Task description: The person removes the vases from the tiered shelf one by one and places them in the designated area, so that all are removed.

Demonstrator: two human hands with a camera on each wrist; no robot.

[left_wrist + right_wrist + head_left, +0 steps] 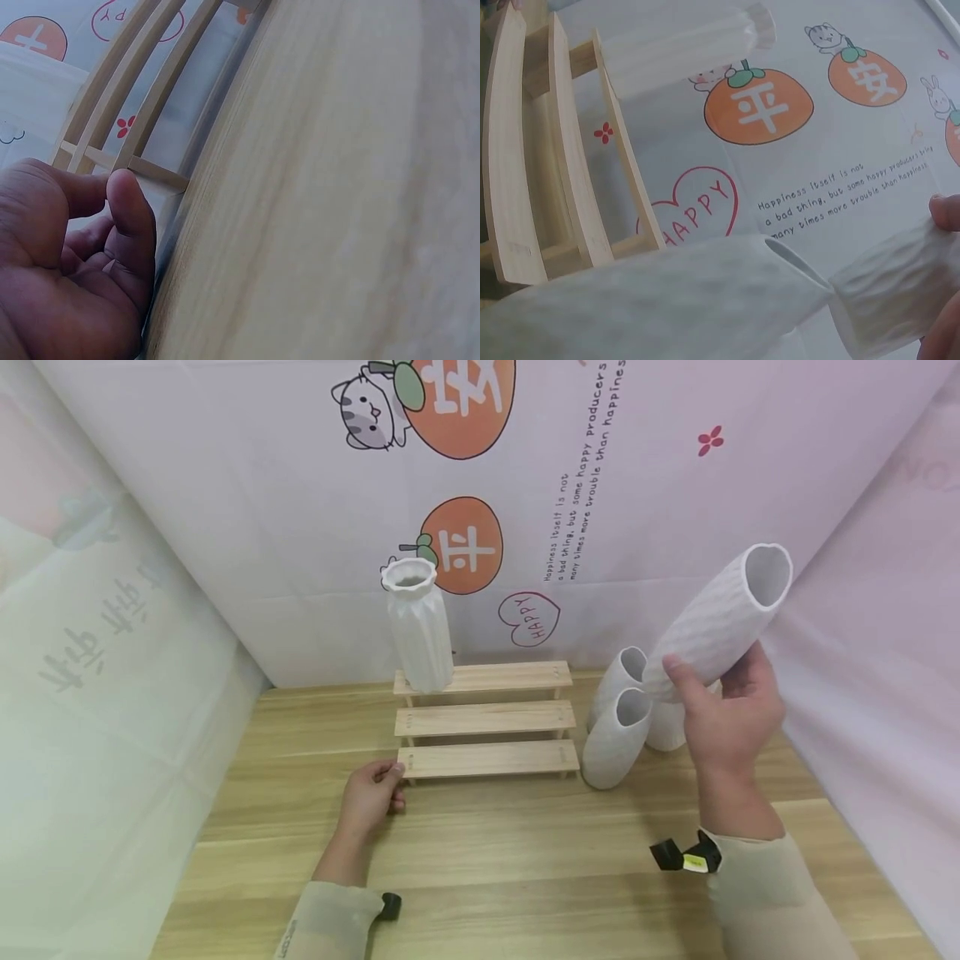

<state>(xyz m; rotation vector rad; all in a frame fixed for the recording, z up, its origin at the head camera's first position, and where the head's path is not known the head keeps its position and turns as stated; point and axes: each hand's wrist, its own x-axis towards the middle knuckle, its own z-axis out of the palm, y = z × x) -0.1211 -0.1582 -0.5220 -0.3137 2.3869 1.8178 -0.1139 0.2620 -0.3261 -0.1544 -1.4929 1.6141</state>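
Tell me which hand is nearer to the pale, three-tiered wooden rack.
Left. The left grip is at the front left corner of the rack; the right grip is to the rack's right, holding a white, tubular, ceramic-looking vase.

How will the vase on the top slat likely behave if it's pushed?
The vase would likely tip readily, since it stands tall on a narrow slat. Crisply ridged and scalloped at the top, it's probably stiff rather than floppy.
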